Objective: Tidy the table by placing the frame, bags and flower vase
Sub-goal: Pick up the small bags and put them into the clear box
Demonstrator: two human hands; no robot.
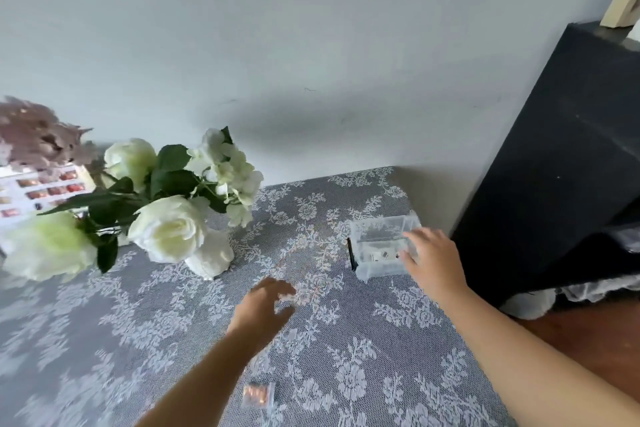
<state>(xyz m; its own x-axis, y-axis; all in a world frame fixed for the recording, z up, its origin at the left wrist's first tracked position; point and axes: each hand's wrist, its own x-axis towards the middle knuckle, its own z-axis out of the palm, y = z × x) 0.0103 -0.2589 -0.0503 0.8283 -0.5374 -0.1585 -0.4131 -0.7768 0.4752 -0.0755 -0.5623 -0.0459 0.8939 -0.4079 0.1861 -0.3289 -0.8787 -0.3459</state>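
A white vase with white roses and green leaves stands on the grey lace-covered table at the left. A clear plastic box with small items inside sits at the table's far right. My right hand rests against the box's right side, fingers spread on it. My left hand hovers over the cloth in the middle, fingers apart, holding nothing. A small clear bag with orange-pink contents lies near the front, beside my left forearm. A white framed board with rows of small reddish pieces leans at the far left.
A tall black cabinet stands right of the table, close to the box. Dried pinkish flowers rise behind the framed board. A pale wall runs behind the table. Wooden floor shows at the lower right.
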